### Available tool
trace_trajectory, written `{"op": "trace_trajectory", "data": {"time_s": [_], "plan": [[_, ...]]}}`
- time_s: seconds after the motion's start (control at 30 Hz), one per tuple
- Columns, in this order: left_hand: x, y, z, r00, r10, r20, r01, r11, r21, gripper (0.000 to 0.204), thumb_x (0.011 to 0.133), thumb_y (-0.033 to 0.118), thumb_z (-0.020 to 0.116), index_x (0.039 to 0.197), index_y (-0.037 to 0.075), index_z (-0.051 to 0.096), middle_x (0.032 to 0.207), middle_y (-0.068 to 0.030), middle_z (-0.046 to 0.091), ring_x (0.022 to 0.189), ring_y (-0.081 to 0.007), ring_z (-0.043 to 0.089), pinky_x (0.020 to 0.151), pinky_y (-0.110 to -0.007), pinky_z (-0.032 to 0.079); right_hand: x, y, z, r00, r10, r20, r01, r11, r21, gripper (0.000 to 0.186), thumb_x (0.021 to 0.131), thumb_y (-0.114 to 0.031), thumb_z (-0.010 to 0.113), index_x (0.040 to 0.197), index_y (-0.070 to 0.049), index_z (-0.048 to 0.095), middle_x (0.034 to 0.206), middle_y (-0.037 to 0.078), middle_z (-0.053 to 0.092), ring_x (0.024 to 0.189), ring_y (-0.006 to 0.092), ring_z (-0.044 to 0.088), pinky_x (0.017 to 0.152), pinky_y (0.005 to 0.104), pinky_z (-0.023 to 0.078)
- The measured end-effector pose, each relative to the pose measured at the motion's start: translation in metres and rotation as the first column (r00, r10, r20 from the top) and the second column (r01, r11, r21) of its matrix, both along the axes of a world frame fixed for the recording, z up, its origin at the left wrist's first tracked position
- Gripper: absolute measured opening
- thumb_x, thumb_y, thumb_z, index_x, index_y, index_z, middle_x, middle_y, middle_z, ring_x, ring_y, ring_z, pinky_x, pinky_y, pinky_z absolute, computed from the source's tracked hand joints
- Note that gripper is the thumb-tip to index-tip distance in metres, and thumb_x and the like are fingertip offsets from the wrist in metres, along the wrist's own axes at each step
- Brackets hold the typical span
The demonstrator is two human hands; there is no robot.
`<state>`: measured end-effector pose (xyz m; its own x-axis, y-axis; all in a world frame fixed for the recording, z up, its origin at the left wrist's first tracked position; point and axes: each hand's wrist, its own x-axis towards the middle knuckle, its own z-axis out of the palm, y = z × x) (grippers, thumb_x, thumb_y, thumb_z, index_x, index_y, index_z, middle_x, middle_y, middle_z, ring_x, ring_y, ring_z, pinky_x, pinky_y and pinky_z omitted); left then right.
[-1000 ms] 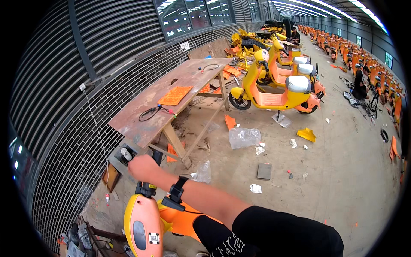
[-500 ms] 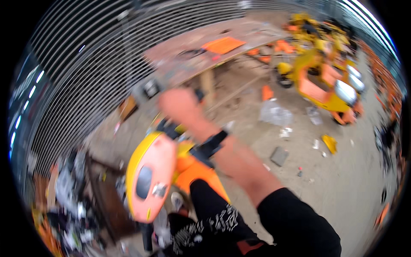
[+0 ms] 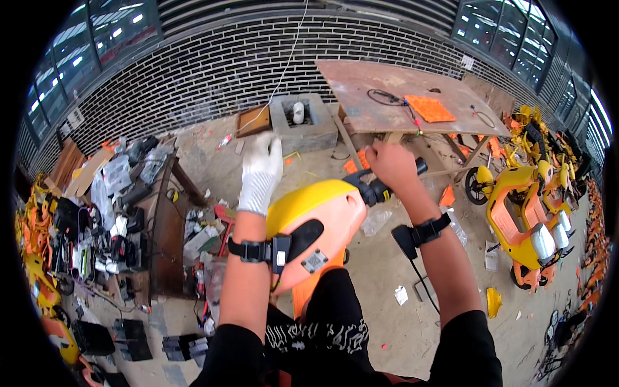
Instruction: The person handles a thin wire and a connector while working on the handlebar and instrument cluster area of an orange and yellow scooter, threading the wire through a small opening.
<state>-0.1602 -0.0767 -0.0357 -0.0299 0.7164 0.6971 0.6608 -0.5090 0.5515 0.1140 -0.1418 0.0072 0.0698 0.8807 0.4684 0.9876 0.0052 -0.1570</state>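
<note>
My left hand (image 3: 261, 169), in a white knitted glove, is raised at the left of the yellow-and-pink scooter front (image 3: 319, 229), fingers curled; anything in them is hidden. My bare right hand (image 3: 392, 166) is closed over the right side of the black handlebar (image 3: 377, 189); what exactly its fingers grip cannot be made out. Both forearms wear black straps with small devices. The scooter's front panel, with a dark oval inset, is between my arms, and my black-clad legs show behind it.
A wooden table (image 3: 348, 84) with cables and an orange sheet stands ahead, beside a concrete block (image 3: 316, 137). Piled parts and bags (image 3: 119, 180) cover the left side. Parked scooters (image 3: 521, 213) stand right. Scraps lie on the floor (image 3: 412, 342).
The view has swung left, from the aisle of scooters toward wall and table. My gloved left hand and forearm have come into view; my right arm now stands more upright.
</note>
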Motion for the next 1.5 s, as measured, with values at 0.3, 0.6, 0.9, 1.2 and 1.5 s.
{"op": "trace_trajectory", "data": {"time_s": [0.3, 0.6, 0.9, 1.2, 1.5], "plan": [[-0.015, 0.018, -0.023, 0.751, -0.081, 0.655, 0.431, 0.812, -0.394, 0.022, 0.094, 0.018, 0.054, 0.103, 0.001, 0.063, 0.078, -0.0038, 0.061, 0.057, -0.0082, 0.052, 0.053, -0.022, 0.044, -0.076, 0.047, 0.056, 0.734, 0.487, -0.473, -0.525, 0.849, 0.059, 0.022, 0.091, -0.023, 0.06, 0.095, -0.002, 0.062, 0.077, 0.015, 0.065, 0.071, 0.0311, 0.062, 0.066, 0.0356, 0.049], [-0.022, 0.019, -0.018, 0.946, 0.086, 0.313, -0.022, 0.979, -0.202, 0.026, 0.091, 0.022, 0.053, 0.103, 0.002, 0.065, 0.083, -0.012, 0.067, 0.07, -0.0191, 0.064, 0.065, -0.032, 0.05, -0.091, 0.16, 0.026, 0.707, 0.671, -0.224, -0.701, 0.708, -0.088, 0.033, 0.094, -0.029, 0.056, 0.118, -0.007, 0.057, 0.096, 0.014, 0.067, 0.087, 0.0288, 0.065, 0.074, 0.0393, 0.051], [-0.015, 0.007, 0.027, 0.949, -0.034, 0.314, 0.12, 0.959, -0.257, 0.027, 0.092, 0.026, 0.049, 0.1, 0.004, 0.064, 0.09, -0.0182, 0.066, 0.087, -0.0327, 0.064, 0.079, -0.04, 0.049, -0.033, 0.147, -0.029, 0.586, 0.202, -0.785, -0.519, 0.837, -0.173, 0.053, 0.097, -0.034, 0.053, 0.135, 0.0, 0.038, 0.087, 0.011, 0.065, 0.062, 0.0141, 0.059, 0.06, 0.0329, 0.05], [0.05, 0.024, 0.067, 0.937, -0.183, 0.298, 0.219, 0.971, -0.093, 0.026, 0.092, 0.026, 0.051, 0.096, 0.006, 0.065, 0.076, -0.0174, 0.064, 0.071, -0.0316, 0.064, 0.069, -0.041, 0.05, 0.0, 0.09, -0.068, 0.457, 0.117, -0.882, -0.168, 0.985, 0.044, 0.045, 0.096, -0.033, 0.054, 0.121, 0.005, 0.05, 0.071, 0.009, 0.064, 0.053, 0.0138, 0.057, 0.048, 0.0291, 0.047], [0.065, 0.027, 0.032, 0.844, -0.344, 0.411, 0.48, 0.827, -0.294, 0.024, 0.092, 0.023, 0.052, 0.099, 0.003, 0.064, 0.076, -0.011, 0.065, 0.071, -0.0216, 0.064, 0.068, -0.035, 0.049, -0.012, 0.058, -0.02, 0.333, 0.317, -0.888, -0.172, 0.946, 0.274, 0.036, 0.097, -0.03, 0.052, 0.112, 0.003, 0.057, 0.073, 0.009, 0.062, 0.054, 0.0123, 0.055, 0.051, 0.0271, 0.047]]}}
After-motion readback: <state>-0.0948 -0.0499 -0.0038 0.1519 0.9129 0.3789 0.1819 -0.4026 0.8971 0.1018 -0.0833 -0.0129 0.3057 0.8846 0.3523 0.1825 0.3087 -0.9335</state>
